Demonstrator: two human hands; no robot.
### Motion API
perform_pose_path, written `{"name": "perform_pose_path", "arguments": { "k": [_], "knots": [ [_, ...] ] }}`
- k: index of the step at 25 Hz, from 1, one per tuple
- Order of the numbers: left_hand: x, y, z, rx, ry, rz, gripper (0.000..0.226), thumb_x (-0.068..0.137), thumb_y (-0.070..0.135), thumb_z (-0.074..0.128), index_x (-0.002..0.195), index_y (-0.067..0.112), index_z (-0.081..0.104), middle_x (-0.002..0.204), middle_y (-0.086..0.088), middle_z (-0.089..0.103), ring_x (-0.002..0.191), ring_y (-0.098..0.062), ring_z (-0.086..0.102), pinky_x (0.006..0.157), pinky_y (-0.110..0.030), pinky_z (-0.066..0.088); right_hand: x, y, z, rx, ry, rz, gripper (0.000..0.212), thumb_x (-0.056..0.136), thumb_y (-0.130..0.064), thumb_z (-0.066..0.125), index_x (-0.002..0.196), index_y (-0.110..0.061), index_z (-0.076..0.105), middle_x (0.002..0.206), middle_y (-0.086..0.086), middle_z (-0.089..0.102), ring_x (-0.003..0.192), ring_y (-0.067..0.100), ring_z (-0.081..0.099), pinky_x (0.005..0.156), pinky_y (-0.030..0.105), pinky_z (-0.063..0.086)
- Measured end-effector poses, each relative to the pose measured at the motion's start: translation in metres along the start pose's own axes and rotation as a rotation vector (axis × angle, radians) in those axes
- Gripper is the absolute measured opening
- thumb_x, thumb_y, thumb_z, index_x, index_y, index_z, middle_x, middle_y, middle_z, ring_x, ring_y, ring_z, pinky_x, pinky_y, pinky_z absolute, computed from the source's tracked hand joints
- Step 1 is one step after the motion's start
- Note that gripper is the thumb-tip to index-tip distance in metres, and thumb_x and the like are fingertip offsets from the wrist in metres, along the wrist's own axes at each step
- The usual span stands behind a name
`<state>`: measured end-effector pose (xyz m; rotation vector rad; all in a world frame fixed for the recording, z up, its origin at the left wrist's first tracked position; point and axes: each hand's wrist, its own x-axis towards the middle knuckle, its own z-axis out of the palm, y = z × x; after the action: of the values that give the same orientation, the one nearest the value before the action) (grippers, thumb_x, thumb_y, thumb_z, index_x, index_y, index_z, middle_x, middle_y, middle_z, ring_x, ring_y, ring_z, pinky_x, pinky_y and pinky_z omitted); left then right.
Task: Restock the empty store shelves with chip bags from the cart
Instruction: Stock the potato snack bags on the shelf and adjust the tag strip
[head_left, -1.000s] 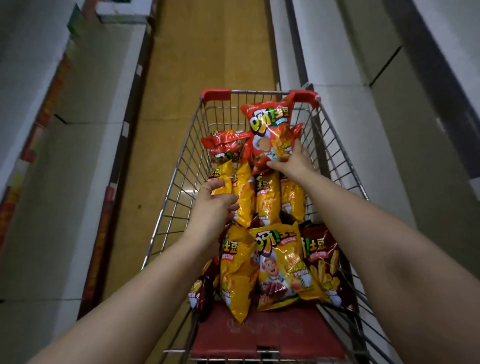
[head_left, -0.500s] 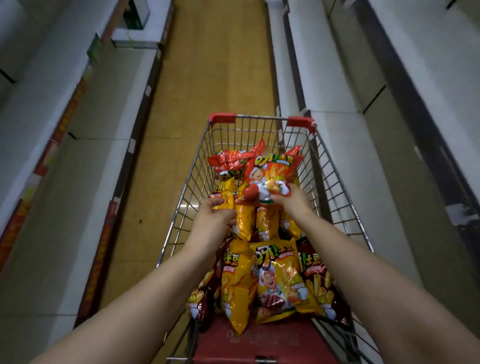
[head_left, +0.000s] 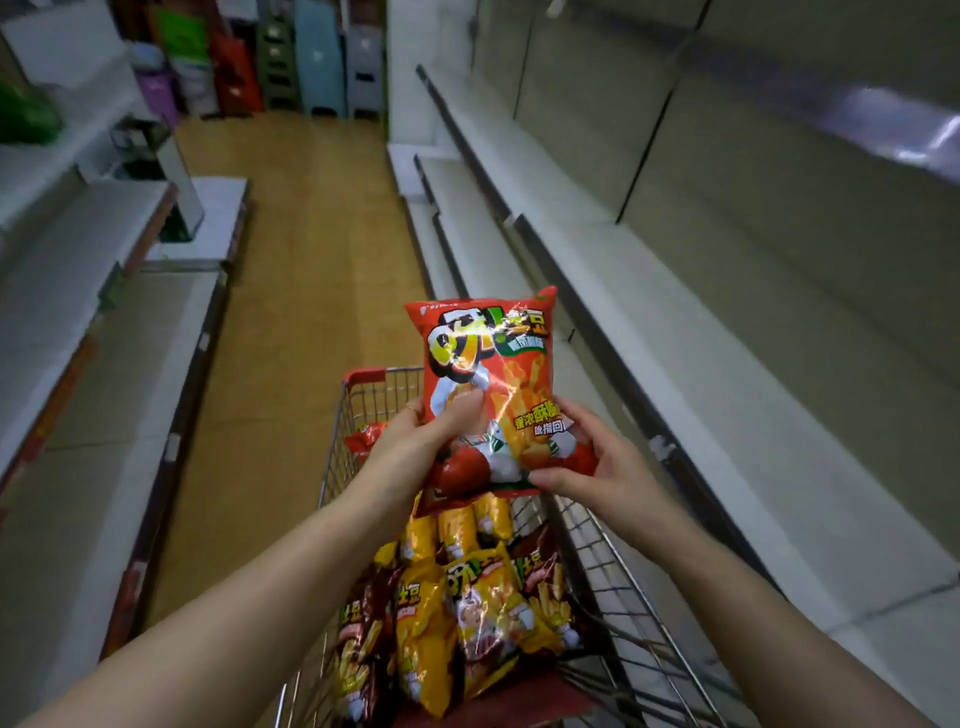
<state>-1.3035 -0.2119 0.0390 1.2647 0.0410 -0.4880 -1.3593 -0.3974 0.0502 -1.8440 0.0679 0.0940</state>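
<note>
A red chip bag (head_left: 488, 364) stands upright above the wire cart (head_left: 618, 587), held by both hands. My left hand (head_left: 415, 441) grips its lower left side, thumb across the front. My right hand (head_left: 597, 462) grips its lower right corner. Several yellow and dark red chip bags (head_left: 467, 613) lie piled in the cart below. Bare white shelves (head_left: 649, 332) run along the right of the aisle, close to the cart.
More white shelves (head_left: 78, 322) line the left side. A tan floor aisle (head_left: 306, 249) runs ahead between them. Coloured boxes and goods (head_left: 270, 57) stand at the far end. A small display stand (head_left: 176, 176) sits on the left shelf end.
Both hands have lifted the red bag up out of the cart; the left hand left the yellow bags and joined it. The view has tilted up toward the aisle.
</note>
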Motion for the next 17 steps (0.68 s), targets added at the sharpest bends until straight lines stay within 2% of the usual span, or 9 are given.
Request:
{"name": "perform_pose_path", "arguments": {
  "k": [2, 4, 6, 8, 10, 13, 17],
  "knots": [
    [-0.020, 0.022, 0.015, -0.043, -0.078, 0.091, 0.051, 0.074, 0.031, 0.068, 0.119, 0.009, 0.057, 0.101, -0.010, 0.073, 0.090, -0.026, 0.071, 0.075, -0.032, 0.057, -0.022, -0.038, -0.011, -0.122, 0.069, 0.012, 0.080, 0.065, -0.051, 0.067, 0.135, -0.030, 0.036, 0.113, -0.010, 0.059, 0.103, 0.011, 0.061, 0.095, 0.034, 0.048],
    [-0.043, 0.044, 0.031, -0.053, -0.147, 0.180, 0.039, 0.076, 0.023, 0.067, 0.112, 0.013, 0.058, 0.096, -0.007, 0.074, 0.084, -0.023, 0.072, 0.067, -0.028, 0.058, -0.044, -0.071, -0.021, -0.132, 0.148, 0.003, 0.082, 0.068, -0.067, 0.055, 0.136, -0.024, 0.039, 0.119, -0.006, 0.059, 0.104, 0.012, 0.061, 0.098, 0.037, 0.046],
    [-0.060, 0.060, 0.048, -0.039, -0.232, 0.229, 0.043, 0.073, 0.024, 0.071, 0.112, 0.016, 0.056, 0.097, -0.006, 0.074, 0.086, -0.024, 0.072, 0.069, -0.031, 0.058, -0.065, -0.101, -0.028, -0.100, 0.216, -0.058, 0.071, 0.071, -0.061, 0.051, 0.130, -0.022, 0.046, 0.117, -0.002, 0.064, 0.097, 0.012, 0.067, 0.092, 0.034, 0.051],
    [-0.073, 0.075, 0.068, -0.026, -0.305, 0.258, 0.055, 0.071, 0.027, 0.078, 0.119, 0.017, 0.053, 0.104, -0.007, 0.072, 0.092, -0.027, 0.071, 0.078, -0.038, 0.057, -0.086, -0.124, -0.036, -0.057, 0.273, -0.110, 0.051, 0.079, -0.048, 0.054, 0.124, -0.023, 0.050, 0.107, -0.002, 0.068, 0.086, 0.012, 0.070, 0.079, 0.026, 0.056],
    [-0.085, 0.090, 0.090, -0.015, -0.376, 0.294, 0.064, 0.067, 0.030, 0.075, 0.125, 0.017, 0.051, 0.108, -0.008, 0.071, 0.095, -0.030, 0.070, 0.083, -0.043, 0.055, -0.110, -0.143, -0.048, -0.036, 0.360, -0.145, 0.036, 0.087, -0.032, 0.056, 0.121, -0.021, 0.050, 0.102, -0.001, 0.069, 0.082, 0.012, 0.071, 0.073, 0.023, 0.057],
    [-0.107, 0.102, 0.128, 0.003, -0.506, 0.326, 0.067, 0.067, 0.028, 0.076, 0.127, 0.015, 0.048, 0.109, -0.009, 0.070, 0.094, -0.031, 0.070, 0.082, -0.044, 0.056, -0.151, -0.161, -0.068, 0.032, 0.478, -0.206, 0.035, 0.087, -0.018, 0.057, 0.121, -0.014, 0.048, 0.103, 0.003, 0.068, 0.080, 0.013, 0.070, 0.073, 0.027, 0.058],
    [-0.148, 0.100, 0.187, -0.004, -0.627, 0.286, 0.068, 0.065, 0.024, 0.080, 0.125, 0.015, 0.050, 0.104, -0.008, 0.072, 0.089, -0.030, 0.071, 0.071, -0.038, 0.059, -0.223, -0.165, -0.098, 0.001, 0.648, -0.265, 0.028, 0.082, -0.028, 0.062, 0.108, -0.019, 0.057, 0.107, 0.009, 0.069, 0.092, 0.022, 0.069, 0.082, 0.040, 0.056]
  ]
}}
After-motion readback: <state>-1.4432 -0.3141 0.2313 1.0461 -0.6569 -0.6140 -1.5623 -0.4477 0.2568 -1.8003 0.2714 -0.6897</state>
